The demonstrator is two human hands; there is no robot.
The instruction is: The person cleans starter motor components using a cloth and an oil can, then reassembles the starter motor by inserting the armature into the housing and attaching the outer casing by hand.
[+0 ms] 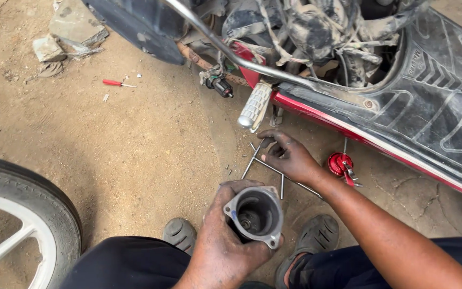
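Note:
My left hand (221, 243) grips a grey metal engine cylinder (254, 214), open bore facing up, held above my knees. My right hand (287, 155) reaches down to the dirt ground and closes its fingers on a small dark part beside several long steel bolts (266, 167) lying crossed there. A ribbed silver footrest (254, 104) of the red scooter (429, 112) hangs just above that hand.
A red round cap (340, 163) lies on the ground right of my right hand. A red-handled screwdriver (114, 83) lies far left near broken concrete pieces (73, 32). A tyre with white rim (22, 214) fills the lower left. My sandalled feet (316, 235) rest below.

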